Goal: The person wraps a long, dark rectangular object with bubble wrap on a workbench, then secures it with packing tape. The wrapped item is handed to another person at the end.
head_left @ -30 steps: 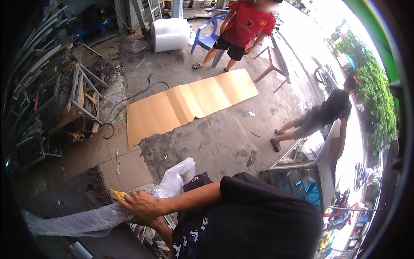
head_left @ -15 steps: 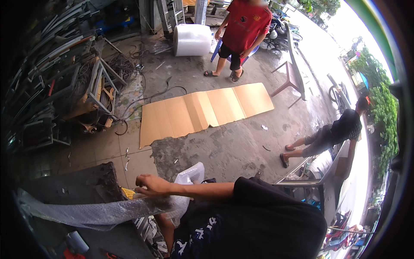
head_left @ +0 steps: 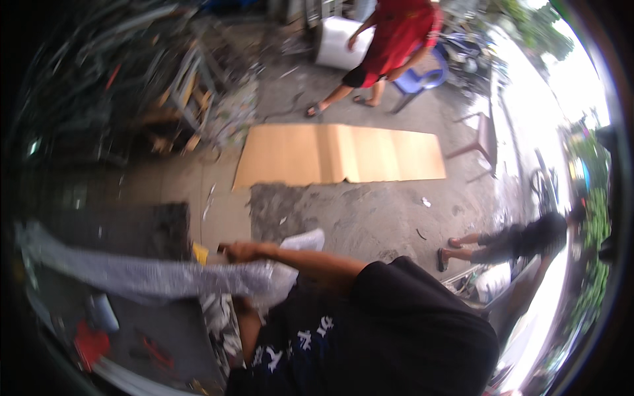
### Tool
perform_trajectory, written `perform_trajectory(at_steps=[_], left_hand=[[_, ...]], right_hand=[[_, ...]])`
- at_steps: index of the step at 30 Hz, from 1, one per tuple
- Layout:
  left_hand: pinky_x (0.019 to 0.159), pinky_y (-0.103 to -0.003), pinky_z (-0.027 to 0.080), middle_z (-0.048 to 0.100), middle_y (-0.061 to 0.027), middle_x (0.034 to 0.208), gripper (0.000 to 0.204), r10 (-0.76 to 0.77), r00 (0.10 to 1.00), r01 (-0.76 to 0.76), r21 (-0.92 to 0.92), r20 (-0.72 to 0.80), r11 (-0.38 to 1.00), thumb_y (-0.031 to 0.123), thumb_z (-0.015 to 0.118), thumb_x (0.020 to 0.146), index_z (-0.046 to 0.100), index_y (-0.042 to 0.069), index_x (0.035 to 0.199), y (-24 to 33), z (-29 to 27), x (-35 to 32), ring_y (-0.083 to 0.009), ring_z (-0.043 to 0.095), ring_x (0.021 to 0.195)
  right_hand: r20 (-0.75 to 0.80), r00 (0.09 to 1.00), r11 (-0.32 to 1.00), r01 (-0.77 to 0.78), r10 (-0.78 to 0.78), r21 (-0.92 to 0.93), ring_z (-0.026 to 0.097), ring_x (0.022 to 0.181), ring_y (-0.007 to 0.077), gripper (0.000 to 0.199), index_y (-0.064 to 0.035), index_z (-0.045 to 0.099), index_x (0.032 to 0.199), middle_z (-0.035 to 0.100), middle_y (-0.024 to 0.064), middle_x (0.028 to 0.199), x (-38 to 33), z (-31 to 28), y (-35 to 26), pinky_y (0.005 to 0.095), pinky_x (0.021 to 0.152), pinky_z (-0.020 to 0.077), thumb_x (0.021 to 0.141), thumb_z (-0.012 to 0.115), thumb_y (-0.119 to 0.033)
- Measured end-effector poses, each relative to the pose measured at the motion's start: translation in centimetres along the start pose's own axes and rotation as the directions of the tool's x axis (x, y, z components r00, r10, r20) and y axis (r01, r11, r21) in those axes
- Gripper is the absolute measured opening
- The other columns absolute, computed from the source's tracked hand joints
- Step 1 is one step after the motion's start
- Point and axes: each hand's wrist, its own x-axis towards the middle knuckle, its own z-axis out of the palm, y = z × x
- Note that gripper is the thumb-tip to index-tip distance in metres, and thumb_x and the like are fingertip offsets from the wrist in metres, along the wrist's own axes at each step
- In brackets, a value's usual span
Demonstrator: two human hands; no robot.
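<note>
A long piece wrapped in clear bubble wrap lies over the dark worktop, its near end beside my body. My right hand is just past that end, its curled fingers closed and blurred; whatever they hold does not show. The right forearm passes behind a loose flap of bubble wrap. My left hand is below the wrapped end, its fingers hidden. On the worktop sit a pale roll-like object and a red item, both smeared.
Flattened cardboard covers part of the floor. Beyond it, a person in red strides near a blue chair and a large white roll. Metal scrap fills the left. Another person stands at right near a brown stool.
My view has shifted and blurred. My right hand and the wrapped piece appear higher in the picture. The person in red has gone from standing to striding, and more of the blue chair shows.
</note>
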Motion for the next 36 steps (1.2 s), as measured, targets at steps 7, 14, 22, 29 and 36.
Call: perform_trajectory(at_steps=[7,14,22,29,36], left_hand=[[0.1,-0.041,0.054,0.064,-0.0137,0.144,0.056,0.062,0.994,-0.054,0.083,-0.088,0.995,0.044,0.055,0.112,0.055,0.003,0.151,1.4,-2.0,3.1,-0.0246,0.064,0.129],[0.075,-0.04,0.046,0.06,-0.0074,0.085,0.03,0.674,0.733,-0.498,0.603,-0.091,0.623,0.033,0.065,0.108,0.063,0.003,0.107,5.1,-0.3,-8.0,-0.0161,0.056,0.082],[0.116,-0.053,0.042,0.047,-0.0259,0.157,0.123,0.686,0.38,-0.751,0.64,0.62,-0.163,0.067,0.092,0.076,0.036,-0.004,0.16,7.3,10.0,-10.7,-0.0411,0.05,0.144],[0.12,-0.054,0.044,0.045,-0.0259,0.161,0.122,0.661,0.349,-0.701,0.653,0.664,-0.286,0.052,0.098,0.075,0.035,-0.003,0.163,5.6,12.0,-8.6,-0.0434,0.048,0.148],[0.097,-0.048,0.057,0.057,-0.0243,0.141,0.108,0.713,0.28,-0.629,0.684,0.643,-0.369,0.046,0.094,0.075,0.042,-0.002,0.157,6.2,11.2,-10.0,-0.0386,0.065,0.121]], right_hand=[[0.086,0.995,0.696,-0.096,0.049,0.711,0.078,0.102,0.0283,0.075,0.0097,0.055,0.149,0.076,0.0191,0.119,-4.7,-6.2,-1.1,0.0379,0.086,0.0641,0.095,0.073,-0.04],[-0.024,0.996,0.898,0.084,-0.082,0.431,0.073,0.113,0.0295,0.071,0.0079,0.063,0.143,0.076,0.021,0.125,-8.8,-12.2,-10.4,0.0416,0.103,0.0548,0.091,0.073,-0.039],[-0.088,0.985,0.948,0.114,-0.146,-0.297,0.076,0.087,0.0459,0.061,0.0045,0.067,0.111,0.077,0.0232,0.088,-12.2,-10.1,-18.8,0.0525,0.084,0.0596,0.089,0.077,-0.051],[-0.107,0.98,0.986,0.168,-0.168,-0.01,0.076,0.098,0.0478,0.073,0.0033,0.068,0.124,0.079,0.027,0.099,-14.1,-8.8,-16.0,0.0531,0.091,0.0588,0.1,0.066,-0.065],[-0.297,0.925,0.777,0.004,0.236,0.63,0.079,0.1,0.0273,0.065,-0.0018,0.046,0.16,0.077,0.021,0.126,-14.2,-12.9,3.8,0.0385,0.083,0.0667,0.112,0.063,-0.043]])
